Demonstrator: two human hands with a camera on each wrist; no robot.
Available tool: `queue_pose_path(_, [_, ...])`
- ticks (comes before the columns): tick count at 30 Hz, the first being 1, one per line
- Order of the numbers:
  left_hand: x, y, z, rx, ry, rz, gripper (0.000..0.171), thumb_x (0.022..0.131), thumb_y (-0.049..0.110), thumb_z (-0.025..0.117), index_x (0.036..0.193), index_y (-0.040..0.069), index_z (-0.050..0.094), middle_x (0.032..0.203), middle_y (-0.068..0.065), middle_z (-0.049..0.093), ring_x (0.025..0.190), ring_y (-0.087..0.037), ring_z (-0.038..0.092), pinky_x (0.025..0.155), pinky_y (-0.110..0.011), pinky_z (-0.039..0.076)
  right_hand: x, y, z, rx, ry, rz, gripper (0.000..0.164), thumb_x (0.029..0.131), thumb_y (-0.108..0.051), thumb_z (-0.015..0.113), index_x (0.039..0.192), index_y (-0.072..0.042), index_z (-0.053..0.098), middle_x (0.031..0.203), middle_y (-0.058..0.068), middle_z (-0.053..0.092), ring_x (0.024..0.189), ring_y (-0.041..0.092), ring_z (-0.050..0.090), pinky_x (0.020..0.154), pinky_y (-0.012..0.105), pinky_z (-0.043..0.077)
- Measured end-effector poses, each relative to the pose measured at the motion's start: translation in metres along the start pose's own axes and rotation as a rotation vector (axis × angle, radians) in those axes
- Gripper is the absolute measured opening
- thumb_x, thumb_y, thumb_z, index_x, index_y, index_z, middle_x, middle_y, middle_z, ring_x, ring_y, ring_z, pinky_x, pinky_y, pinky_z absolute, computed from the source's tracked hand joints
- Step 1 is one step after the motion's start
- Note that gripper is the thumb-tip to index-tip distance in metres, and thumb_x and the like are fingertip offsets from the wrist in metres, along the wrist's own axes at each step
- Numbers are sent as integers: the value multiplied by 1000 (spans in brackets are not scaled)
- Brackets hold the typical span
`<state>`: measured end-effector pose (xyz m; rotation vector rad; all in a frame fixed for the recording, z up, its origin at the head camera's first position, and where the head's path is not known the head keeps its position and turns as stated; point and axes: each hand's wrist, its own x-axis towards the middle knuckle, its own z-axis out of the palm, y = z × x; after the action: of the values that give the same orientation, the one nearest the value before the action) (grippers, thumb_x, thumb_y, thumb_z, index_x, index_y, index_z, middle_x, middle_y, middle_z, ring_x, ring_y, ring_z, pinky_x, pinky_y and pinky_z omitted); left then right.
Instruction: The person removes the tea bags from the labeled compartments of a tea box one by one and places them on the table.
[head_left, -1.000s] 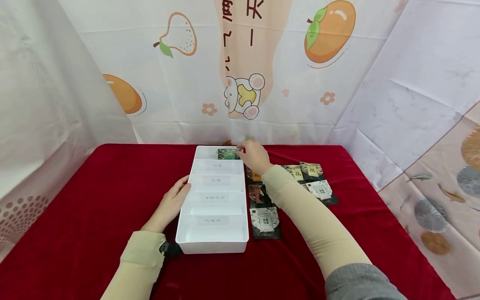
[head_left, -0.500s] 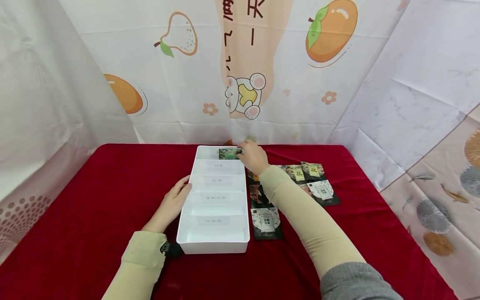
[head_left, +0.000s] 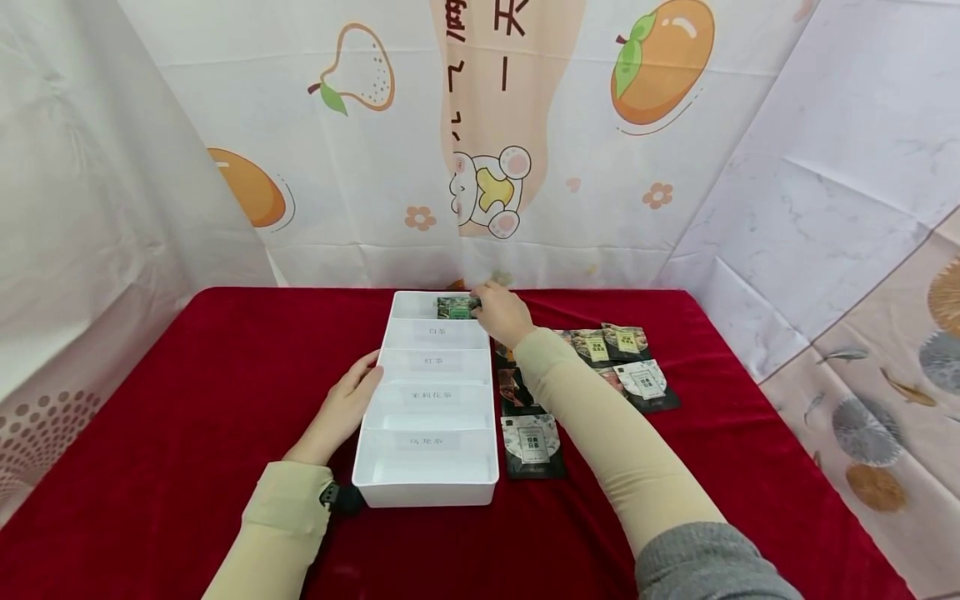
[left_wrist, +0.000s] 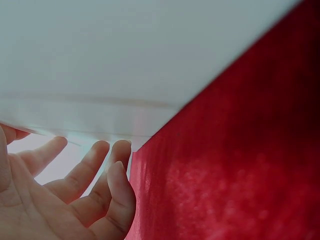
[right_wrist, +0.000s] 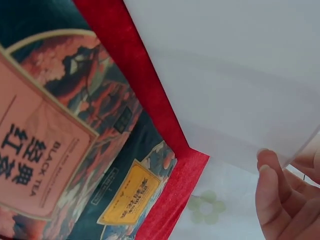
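A long white divided tray (head_left: pixel 427 467) stands lengthwise on the table, its compartments carrying printed paper labels. In its farthest compartment lies a green tea packet (head_left: pixel 453 308). My right hand (head_left: pixel 506 317) reaches over the far right rim and pinches the packet's right end. In the right wrist view two bent fingers (right_wrist: pixel 271 187) show beside the white wall; the packet itself is hidden there. My left hand (head_left: pixel 348 404) rests along the tray's left side. The left wrist view shows its loosely bent fingers (left_wrist: pixel 92 165) touching the outer wall.
Right of the tray lie a white tea packet (head_left: pixel 533 446), a black tea packet (right_wrist: pixel 45 155) and a jasmine tea packet (right_wrist: pixel 131 192). Further right are yellow-labelled packets (head_left: pixel 624 342) and another white packet (head_left: pixel 645 383). A red cloth (head_left: pixel 225 400) covers the table; a printed curtain (head_left: pixel 360 183) hangs behind.
My right hand has shifted very slightly at the far compartment; the green packet edged right, then back left. The left hand and tray hold nearly still.
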<state>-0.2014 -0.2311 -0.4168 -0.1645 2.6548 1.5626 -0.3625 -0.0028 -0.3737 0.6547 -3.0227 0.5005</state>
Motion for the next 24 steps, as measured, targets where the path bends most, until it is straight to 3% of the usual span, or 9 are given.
queue_pose_path(14, [-1, 0, 0, 6, -4, -3, 58, 106, 43, 34, 157, 16, 26, 142, -22, 52, 119, -35, 59, 100, -52, 46, 1, -3, -2, -10, -37, 29, 39, 98, -20, 62, 136, -12, 60, 140, 9, 55, 119, 28, 61, 97, 42, 52])
queue_pose_path(24, [-1, 1, 0, -3, 1, 3, 58, 106, 44, 35, 157, 16, 28, 141, -22, 53, 116, -34, 60, 97, -48, 48, -1, -5, -5, -13, -43, 31, 30, 98, -18, 62, 127, -12, 67, 127, 10, 56, 103, 28, 65, 90, 39, 54])
